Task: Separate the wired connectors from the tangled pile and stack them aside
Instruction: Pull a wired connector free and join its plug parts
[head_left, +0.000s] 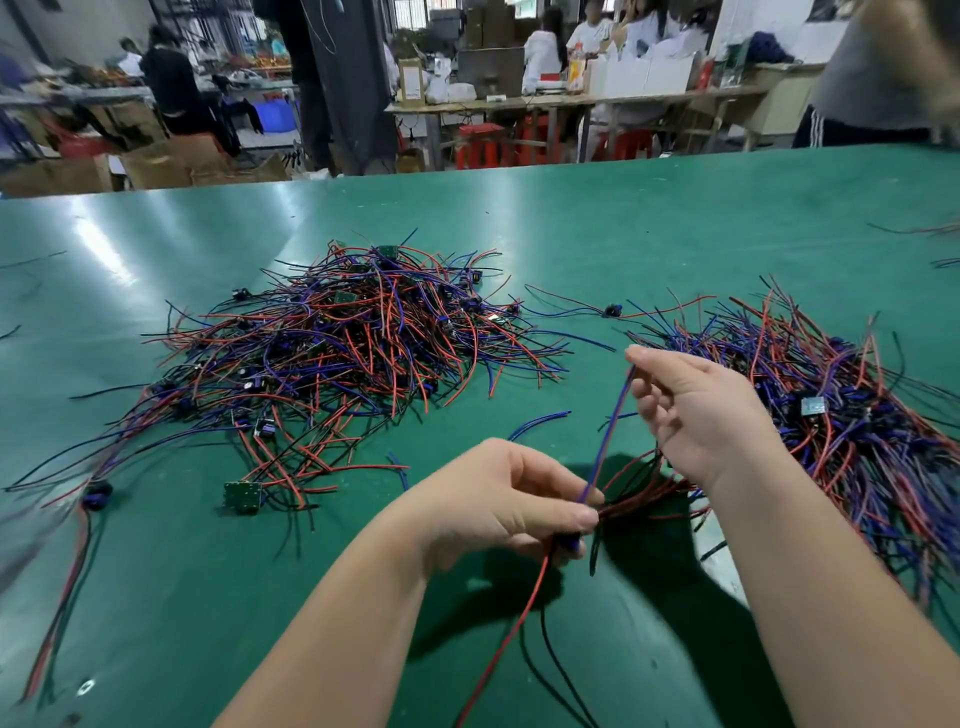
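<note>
Your left hand (498, 499) gripped a connector (565, 543) by its wires above the table (519, 234); your right hand (696, 410) pinched its blue wire (610, 426). Mid-separation, you'd next need to free it and lay it on the stack (841, 426).

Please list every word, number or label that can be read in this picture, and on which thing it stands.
No text can be read.
Label on the brown carton: too blurred.
Label on the bottle: too blurred.
Marks on the green circuit board: too small.
</note>
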